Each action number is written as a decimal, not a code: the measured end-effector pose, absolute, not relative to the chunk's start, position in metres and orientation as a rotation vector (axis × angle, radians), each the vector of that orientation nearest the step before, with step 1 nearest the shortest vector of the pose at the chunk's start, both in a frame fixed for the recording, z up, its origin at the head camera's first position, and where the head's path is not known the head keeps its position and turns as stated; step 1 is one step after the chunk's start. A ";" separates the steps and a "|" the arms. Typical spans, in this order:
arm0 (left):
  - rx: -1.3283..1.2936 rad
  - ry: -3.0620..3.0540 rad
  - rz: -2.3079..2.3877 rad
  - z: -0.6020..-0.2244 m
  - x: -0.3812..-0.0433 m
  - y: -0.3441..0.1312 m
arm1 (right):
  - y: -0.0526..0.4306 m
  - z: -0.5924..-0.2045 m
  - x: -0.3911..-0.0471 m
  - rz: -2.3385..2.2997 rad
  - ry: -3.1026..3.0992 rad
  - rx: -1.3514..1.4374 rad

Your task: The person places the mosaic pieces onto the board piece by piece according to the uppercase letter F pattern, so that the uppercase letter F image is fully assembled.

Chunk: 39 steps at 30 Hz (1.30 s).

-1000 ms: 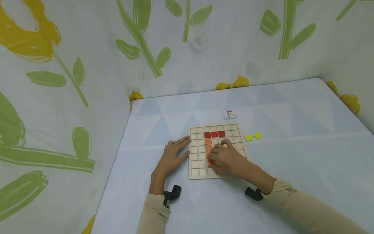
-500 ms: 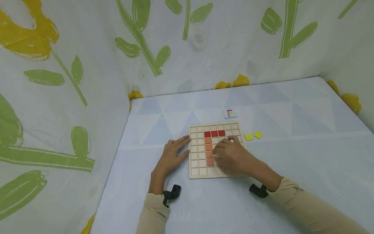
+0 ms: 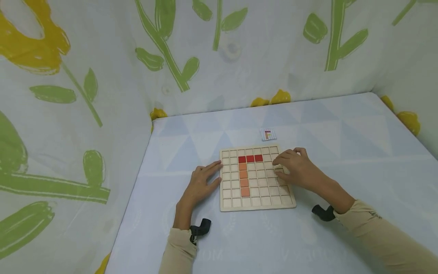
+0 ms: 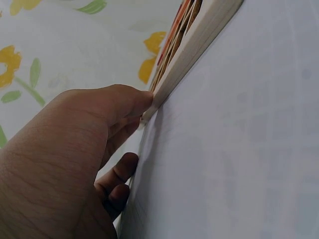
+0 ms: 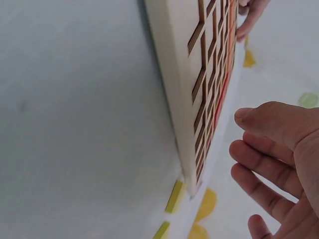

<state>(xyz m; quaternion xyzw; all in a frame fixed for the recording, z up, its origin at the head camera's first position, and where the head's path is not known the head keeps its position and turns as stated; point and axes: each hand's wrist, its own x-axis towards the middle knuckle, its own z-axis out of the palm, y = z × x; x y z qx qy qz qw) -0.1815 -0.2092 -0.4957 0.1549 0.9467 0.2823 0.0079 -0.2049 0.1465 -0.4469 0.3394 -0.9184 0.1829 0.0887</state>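
A wooden grid board (image 3: 236, 203) lies flat on the table. Three red tiles (image 3: 250, 158) form a row in its upper part, and a column of several orange tiles (image 3: 243, 174) runs down from the row's left end. My left hand (image 3: 202, 183) rests at the board's left edge, its thumb and fingertips touching the rim. Over the board's right side hovers my right hand (image 3: 298, 169), fingers apart and nothing between them, as the right wrist view shows. Two yellow tiles (image 5: 174, 196) lie beyond the board's corner in that view; in the head view the right hand hides them.
A small pattern card (image 3: 268, 134) showing a coloured grid lies behind the board. The table (image 3: 178, 148) has a pale cloth with blue triangles. Fabric walls (image 3: 113, 49) printed with flowers stand at the back and sides. Black wrist cameras (image 3: 201, 227) are worn on both forearms.
My right hand has left the lowest orange tile and moved right and away from me, uncovering the column and the board's middle. The left hand stays at the edge.
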 end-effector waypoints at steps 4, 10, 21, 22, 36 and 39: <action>0.488 2.959 0.899 -0.496 -0.180 -0.209 | 0.158 -0.450 -0.208 0.556 -2.733 0.989; 0.510 2.970 0.907 -0.495 -0.179 -0.208 | 0.172 -0.451 -0.213 0.499 -2.748 0.945; 0.502 2.955 0.920 -0.496 -0.179 -0.210 | 0.188 -0.458 -0.224 0.452 -2.832 0.888; 0.502 2.953 0.919 -0.496 -0.179 -0.210 | 0.188 -0.459 -0.225 0.444 -2.839 0.889; 0.521 2.959 0.920 -0.497 -0.180 -0.209 | 0.190 -0.458 -0.227 0.445 -2.789 0.923; 0.522 2.963 0.928 -0.496 -0.179 -0.209 | 0.189 -0.454 -0.225 0.474 -2.779 0.921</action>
